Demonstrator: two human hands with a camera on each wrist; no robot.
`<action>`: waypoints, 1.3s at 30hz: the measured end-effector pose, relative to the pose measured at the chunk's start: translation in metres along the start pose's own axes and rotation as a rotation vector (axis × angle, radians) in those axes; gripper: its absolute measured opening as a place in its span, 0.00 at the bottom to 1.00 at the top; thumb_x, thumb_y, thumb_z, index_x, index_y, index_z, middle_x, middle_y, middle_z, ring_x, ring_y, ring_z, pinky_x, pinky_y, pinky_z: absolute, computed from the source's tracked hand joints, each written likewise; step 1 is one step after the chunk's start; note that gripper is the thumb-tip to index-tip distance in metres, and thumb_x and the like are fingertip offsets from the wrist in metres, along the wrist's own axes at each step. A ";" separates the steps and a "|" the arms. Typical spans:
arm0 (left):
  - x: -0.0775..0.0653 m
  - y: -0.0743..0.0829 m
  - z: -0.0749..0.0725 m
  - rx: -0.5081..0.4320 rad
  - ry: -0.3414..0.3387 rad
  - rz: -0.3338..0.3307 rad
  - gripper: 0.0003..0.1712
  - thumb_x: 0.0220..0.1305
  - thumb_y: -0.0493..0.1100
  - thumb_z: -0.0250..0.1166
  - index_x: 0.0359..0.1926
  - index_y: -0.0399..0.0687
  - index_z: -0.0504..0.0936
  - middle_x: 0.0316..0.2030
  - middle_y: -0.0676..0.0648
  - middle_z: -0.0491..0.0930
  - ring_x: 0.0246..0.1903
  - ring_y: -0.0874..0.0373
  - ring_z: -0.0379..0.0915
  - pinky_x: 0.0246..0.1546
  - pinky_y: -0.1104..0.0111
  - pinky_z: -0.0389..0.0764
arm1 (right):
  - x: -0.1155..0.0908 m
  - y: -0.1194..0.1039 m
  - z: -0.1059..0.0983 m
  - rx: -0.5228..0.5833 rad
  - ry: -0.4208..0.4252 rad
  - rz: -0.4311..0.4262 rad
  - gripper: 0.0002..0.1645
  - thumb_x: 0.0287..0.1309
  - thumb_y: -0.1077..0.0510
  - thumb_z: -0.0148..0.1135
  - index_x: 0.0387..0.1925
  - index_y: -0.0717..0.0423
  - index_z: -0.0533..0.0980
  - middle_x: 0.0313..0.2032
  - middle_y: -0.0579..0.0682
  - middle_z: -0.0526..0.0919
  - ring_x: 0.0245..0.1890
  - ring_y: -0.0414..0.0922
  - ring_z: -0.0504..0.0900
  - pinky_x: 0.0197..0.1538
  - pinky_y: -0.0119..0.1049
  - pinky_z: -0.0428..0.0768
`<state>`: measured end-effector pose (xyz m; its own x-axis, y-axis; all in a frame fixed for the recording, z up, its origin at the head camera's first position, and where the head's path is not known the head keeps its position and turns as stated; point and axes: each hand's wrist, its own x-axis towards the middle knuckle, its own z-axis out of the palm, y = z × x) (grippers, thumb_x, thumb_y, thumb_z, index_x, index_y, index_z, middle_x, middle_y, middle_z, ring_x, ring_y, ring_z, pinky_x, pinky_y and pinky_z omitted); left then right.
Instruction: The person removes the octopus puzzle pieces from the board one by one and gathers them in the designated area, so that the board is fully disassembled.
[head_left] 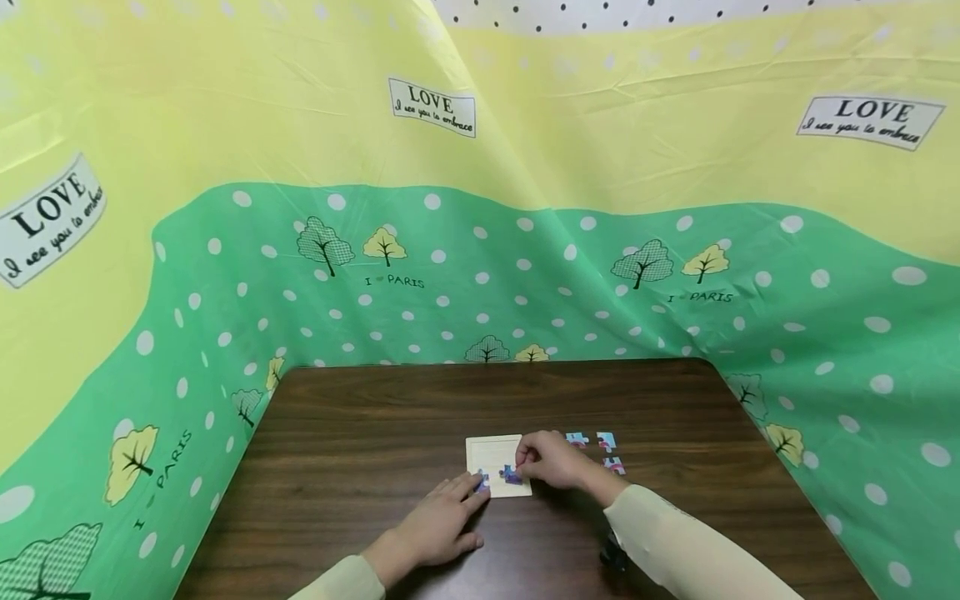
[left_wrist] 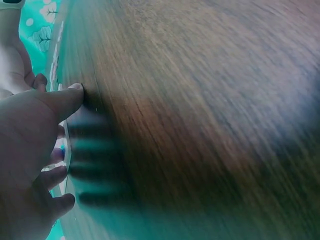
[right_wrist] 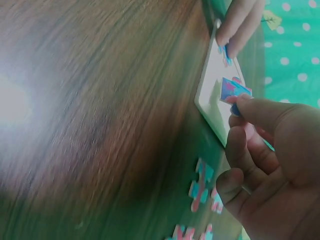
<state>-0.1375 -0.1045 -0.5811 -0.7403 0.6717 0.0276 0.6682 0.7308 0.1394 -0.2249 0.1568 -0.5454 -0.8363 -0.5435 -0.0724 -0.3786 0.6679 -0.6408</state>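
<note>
A pale square puzzle board point(head_left: 491, 450) lies on the dark wooden table. My right hand point(head_left: 555, 458) pinches a blue and purple puzzle piece point(right_wrist: 231, 90) between thumb and forefinger, holding it over the board's right half. At the board's near left corner, my left hand point(head_left: 442, 517) rests with fingers extended. Its fingertips touch another blue puzzle piece point(head_left: 482, 480) on the board and partly cover it. In the left wrist view, the left thumb point(left_wrist: 67, 100) is spread from the other fingers, and the board is mostly hidden behind them.
Several loose puzzle pieces point(head_left: 606, 440) in blue and pink lie right of the board, some partly behind the right wrist. A small dark object point(head_left: 611, 554) sits beside the right sleeve. A green and yellow printed curtain point(head_left: 480, 275) hangs around the table point(head_left: 360, 433).
</note>
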 end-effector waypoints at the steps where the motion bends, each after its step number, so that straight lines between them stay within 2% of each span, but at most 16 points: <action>1: 0.000 0.000 0.000 -0.003 0.001 0.000 0.41 0.68 0.62 0.65 0.74 0.48 0.70 0.75 0.40 0.64 0.73 0.43 0.64 0.70 0.49 0.70 | -0.002 0.002 -0.002 0.009 0.001 0.002 0.08 0.59 0.58 0.73 0.29 0.47 0.80 0.24 0.39 0.79 0.25 0.36 0.75 0.30 0.31 0.74; 8: 0.001 0.002 -0.001 -0.030 -0.014 -0.021 0.42 0.68 0.62 0.65 0.75 0.48 0.69 0.76 0.41 0.63 0.74 0.44 0.63 0.69 0.49 0.71 | -0.017 0.019 -0.015 0.036 0.020 0.001 0.03 0.63 0.59 0.71 0.34 0.51 0.82 0.27 0.40 0.82 0.27 0.35 0.76 0.30 0.30 0.75; 15: 0.000 0.003 -0.002 -0.025 -0.008 -0.021 0.42 0.68 0.61 0.65 0.75 0.47 0.68 0.76 0.41 0.64 0.73 0.44 0.63 0.69 0.49 0.71 | -0.035 0.035 -0.029 0.033 0.039 -0.008 0.04 0.62 0.59 0.71 0.32 0.48 0.83 0.28 0.40 0.83 0.28 0.34 0.76 0.31 0.29 0.76; 23: -0.001 0.004 -0.004 -0.027 -0.022 -0.026 0.42 0.68 0.62 0.64 0.75 0.48 0.68 0.76 0.41 0.63 0.74 0.44 0.63 0.69 0.48 0.71 | -0.054 0.050 -0.038 0.079 0.026 -0.045 0.03 0.61 0.62 0.71 0.32 0.53 0.84 0.28 0.43 0.84 0.28 0.34 0.77 0.32 0.29 0.77; 32: -0.001 0.005 -0.003 -0.029 -0.024 -0.031 0.41 0.69 0.62 0.64 0.76 0.48 0.68 0.76 0.41 0.63 0.74 0.44 0.63 0.69 0.47 0.71 | -0.072 0.060 -0.046 0.074 -0.011 -0.004 0.02 0.62 0.59 0.71 0.35 0.53 0.84 0.33 0.44 0.86 0.31 0.35 0.77 0.33 0.31 0.77; 39: -0.001 0.004 -0.002 -0.041 -0.005 -0.019 0.41 0.69 0.61 0.64 0.75 0.46 0.68 0.76 0.40 0.63 0.73 0.42 0.63 0.68 0.45 0.72 | -0.084 0.067 -0.051 0.104 -0.017 0.018 0.03 0.60 0.61 0.73 0.35 0.57 0.85 0.28 0.44 0.85 0.26 0.33 0.78 0.31 0.30 0.77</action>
<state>-0.1336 -0.1025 -0.5785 -0.7524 0.6584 0.0192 0.6504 0.7380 0.1799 -0.2005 0.2731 -0.5432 -0.8353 -0.5412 -0.0971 -0.3196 0.6216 -0.7152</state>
